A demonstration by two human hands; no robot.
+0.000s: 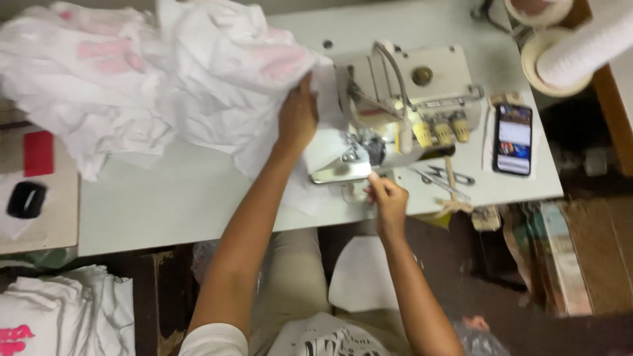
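Observation:
My left hand lies flat on a big heap of white cloth with pink print, pressing its edge beside the sewing machine. My right hand pinches a small piece of white fabric at the front of the machine, just below its metal presser plate. The white cloth runs from the heap under the machine head.
A white table carries the machine. A phone with a lit screen lies right of it, scissors in front. Thread cones stand at the top right. Folded white garments sit at the lower left; a black object rests on a side board.

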